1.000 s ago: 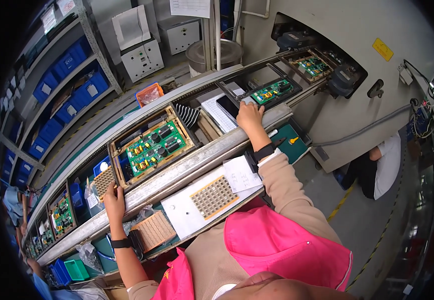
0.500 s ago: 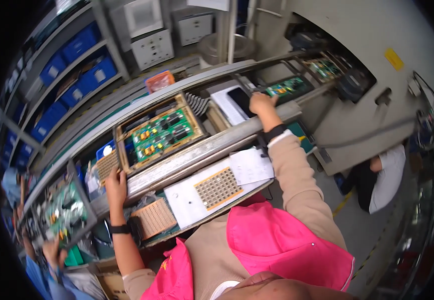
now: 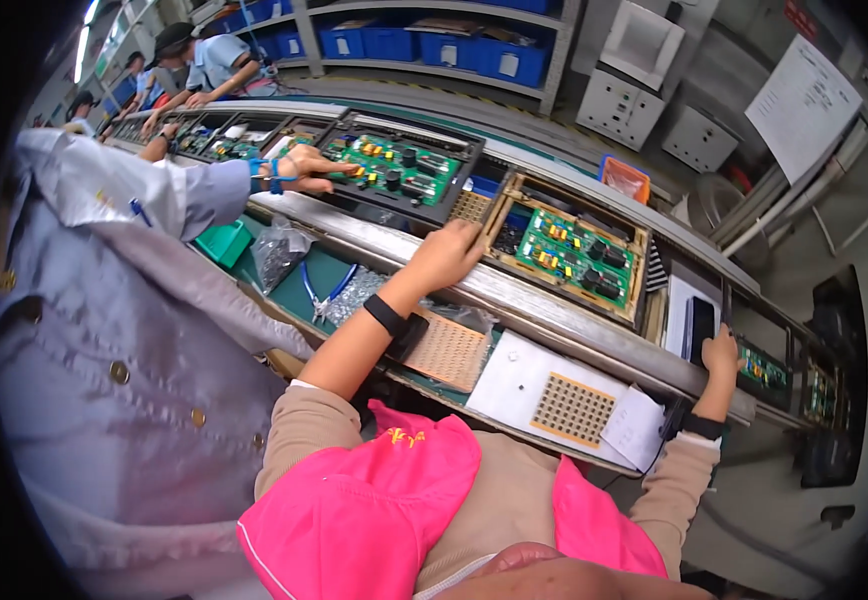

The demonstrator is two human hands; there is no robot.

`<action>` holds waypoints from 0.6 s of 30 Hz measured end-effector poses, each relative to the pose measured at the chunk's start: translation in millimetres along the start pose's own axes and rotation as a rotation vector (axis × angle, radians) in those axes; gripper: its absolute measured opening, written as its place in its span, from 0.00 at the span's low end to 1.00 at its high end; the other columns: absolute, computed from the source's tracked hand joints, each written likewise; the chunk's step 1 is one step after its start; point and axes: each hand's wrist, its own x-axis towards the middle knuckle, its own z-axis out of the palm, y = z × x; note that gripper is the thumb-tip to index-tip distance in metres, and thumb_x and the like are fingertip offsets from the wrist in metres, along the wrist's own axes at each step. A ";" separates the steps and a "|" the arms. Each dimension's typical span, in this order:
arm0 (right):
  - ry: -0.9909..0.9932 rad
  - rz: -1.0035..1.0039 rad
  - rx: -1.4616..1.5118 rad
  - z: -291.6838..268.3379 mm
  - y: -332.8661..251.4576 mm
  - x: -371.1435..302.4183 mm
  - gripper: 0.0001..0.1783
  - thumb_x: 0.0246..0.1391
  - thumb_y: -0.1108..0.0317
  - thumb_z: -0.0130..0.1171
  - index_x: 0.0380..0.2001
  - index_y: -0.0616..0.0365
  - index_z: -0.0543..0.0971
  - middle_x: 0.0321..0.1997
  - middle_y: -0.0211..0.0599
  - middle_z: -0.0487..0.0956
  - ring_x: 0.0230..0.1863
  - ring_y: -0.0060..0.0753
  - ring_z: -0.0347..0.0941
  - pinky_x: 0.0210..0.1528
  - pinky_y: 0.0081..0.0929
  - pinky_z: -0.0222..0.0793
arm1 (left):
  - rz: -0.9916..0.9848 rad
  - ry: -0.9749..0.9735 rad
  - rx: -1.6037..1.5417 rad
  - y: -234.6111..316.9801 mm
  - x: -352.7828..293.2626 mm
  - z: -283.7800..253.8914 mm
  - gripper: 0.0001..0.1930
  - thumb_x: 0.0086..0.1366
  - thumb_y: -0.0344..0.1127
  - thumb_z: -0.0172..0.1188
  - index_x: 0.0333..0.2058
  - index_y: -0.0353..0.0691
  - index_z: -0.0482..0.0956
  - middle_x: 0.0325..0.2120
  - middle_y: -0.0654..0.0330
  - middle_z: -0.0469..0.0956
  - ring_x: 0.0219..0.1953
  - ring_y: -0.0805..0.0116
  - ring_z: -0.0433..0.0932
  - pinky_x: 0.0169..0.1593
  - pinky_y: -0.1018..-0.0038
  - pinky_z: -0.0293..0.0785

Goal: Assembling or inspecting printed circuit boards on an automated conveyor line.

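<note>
A wooden carrier frame point(image 3: 504, 268) with green circuit boards point(image 3: 572, 255) in it rests on the conveyor rails. My left hand point(image 3: 446, 255) lies over the near rail, its fingers closed at the frame's left edge; the fingertips are partly hidden. Farther right, my right hand point(image 3: 720, 354) is closed on the edge of a dark carrier point(image 3: 730, 310), just beside a black phone point(image 3: 699, 328). That phone lies on white paper point(image 3: 676, 318) between the two carriers. A second green board point(image 3: 762, 368) sits beyond my right hand.
At left, a co-worker's gloveless hand point(image 3: 304, 168) reaches over boards in a black carrier point(image 3: 454, 205). Below the rail are blue-handled pliers point(image 3: 326, 298), a green bin point(image 3: 224, 243), a pinkish perforated panel point(image 3: 446, 348) and a tan grid panel point(image 3: 574, 408). An orange bin point(image 3: 624, 182) stands behind the conveyor.
The view has swung left, bringing the co-worker and the black carrier into sight. My left hand stays by the wooden frame's left edge, and my right hand stays beside the phone.
</note>
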 end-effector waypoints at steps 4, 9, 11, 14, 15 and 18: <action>0.017 -0.080 0.034 -5.6 -10.8 -17.2 0.28 0.52 0.63 0.45 0.59 0.53 0.61 0.57 0.50 0.67 0.59 0.51 0.62 0.62 0.64 0.38 | 0.181 0.088 0.118 10.4 -16.2 -1.8 0.17 0.58 0.36 0.55 0.42 0.29 0.73 0.39 0.43 0.74 0.41 0.46 0.74 0.44 0.62 0.71; 0.076 -0.269 0.096 -8.3 -35.6 -59.7 0.27 0.53 0.60 0.48 0.57 0.55 0.65 0.54 0.48 0.69 0.58 0.48 0.62 0.62 0.62 0.40 | 0.145 0.035 0.014 34.3 -15.2 -22.1 0.16 0.57 0.34 0.56 0.41 0.29 0.73 0.36 0.44 0.74 0.39 0.47 0.74 0.44 0.62 0.71; 0.086 -0.325 0.141 -3.7 -44.3 -75.2 0.26 0.53 0.60 0.48 0.55 0.56 0.66 0.54 0.47 0.69 0.58 0.48 0.63 0.62 0.62 0.40 | 0.118 0.019 0.003 43.4 -9.6 -29.0 0.15 0.57 0.33 0.56 0.40 0.29 0.74 0.36 0.45 0.74 0.39 0.48 0.73 0.43 0.63 0.71; 0.087 -0.410 0.209 0.2 -53.1 -93.8 0.25 0.53 0.61 0.48 0.54 0.58 0.67 0.53 0.46 0.70 0.57 0.47 0.63 0.62 0.62 0.40 | 0.086 0.047 -0.013 57.5 -9.8 -33.4 0.14 0.57 0.33 0.56 0.40 0.30 0.74 0.36 0.45 0.74 0.40 0.48 0.73 0.43 0.63 0.71; 0.080 -0.441 0.233 1.0 -55.4 -98.9 0.24 0.53 0.61 0.49 0.53 0.58 0.68 0.53 0.46 0.70 0.57 0.47 0.63 0.63 0.61 0.40 | 0.068 0.062 -0.021 60.3 -11.2 -33.3 0.14 0.57 0.33 0.57 0.40 0.30 0.74 0.36 0.45 0.74 0.40 0.49 0.73 0.43 0.63 0.71; 0.071 -0.486 0.296 7.4 -57.8 -110.4 0.24 0.53 0.62 0.49 0.53 0.58 0.68 0.53 0.45 0.70 0.57 0.48 0.63 0.63 0.60 0.39 | 0.020 0.096 -0.014 62.5 -17.1 -30.5 0.14 0.57 0.32 0.57 0.40 0.31 0.74 0.35 0.46 0.74 0.39 0.48 0.74 0.42 0.63 0.71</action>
